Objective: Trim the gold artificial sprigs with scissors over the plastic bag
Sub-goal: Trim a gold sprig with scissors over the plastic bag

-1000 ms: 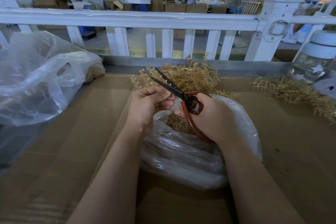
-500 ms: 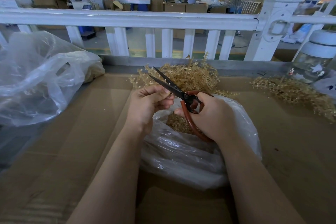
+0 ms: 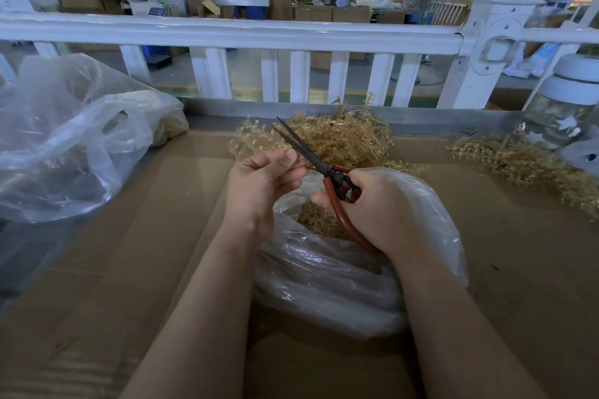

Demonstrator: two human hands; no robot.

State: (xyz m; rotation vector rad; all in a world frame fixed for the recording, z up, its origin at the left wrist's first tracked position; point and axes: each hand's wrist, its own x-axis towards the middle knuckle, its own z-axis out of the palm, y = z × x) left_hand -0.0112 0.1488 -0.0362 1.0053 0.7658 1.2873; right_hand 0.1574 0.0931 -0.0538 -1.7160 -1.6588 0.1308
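Gold sprig stem: presumably pinched in the left hand, whose thumb and curled fingers close together just beside the blades; the piece itself is too small to make out, so I cannot confirm it. Right hand grasps the red handles of the scissors, fingers wrapped through and around the loops. Blades point toward 11 o'clock, slightly parted, tips above the far pile.

Directly under both hands sits the plastic bag, mouth open, with gold trimmings already collected inside. At 12 o'clock from the hands lies a heap of gold sprigs; a second heap lies at 2 o'clock. A larger clear bag rests at 9 o'clock. All sits on brown cardboard, with a white railing beyond.

Judgement on the step: cutting is in hand. To do it well, feed the stem deep toward the pivot, where leverage is best, keep the pinching fingertips clear of the edges, and hold the cut point over the bag mouth so offcuts drop in, not onto the cardboard.
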